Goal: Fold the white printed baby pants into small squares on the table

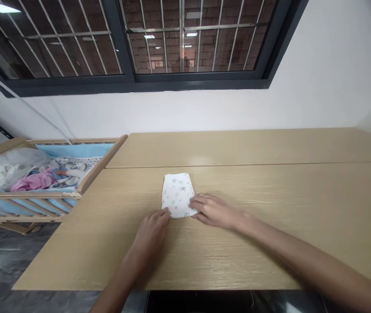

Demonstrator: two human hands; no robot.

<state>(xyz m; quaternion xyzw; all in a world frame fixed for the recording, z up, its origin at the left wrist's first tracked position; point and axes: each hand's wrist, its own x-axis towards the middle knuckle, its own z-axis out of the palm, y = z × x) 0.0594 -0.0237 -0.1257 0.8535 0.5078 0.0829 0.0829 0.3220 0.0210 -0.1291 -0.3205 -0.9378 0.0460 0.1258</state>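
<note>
A small folded white cloth (178, 193) with a scattered pastel print lies flat on the wooden table (270, 230). At its near left corner, my left hand (154, 227) has its fingers closed and pinches the edge. From the right, my right hand (212, 210) grips the near right corner, its fingers over the cloth and the thumb close to the lower edge. The cloth parts under my fingertips are hidden.
Left of the table stands a wooden crib (102, 167) with a blue lining, holding a heap of clothes (38, 178), one piece pink. Behind the table rise a white wall (179, 113) and a dark-framed barred window (198, 80). A seam runs across the tabletop.
</note>
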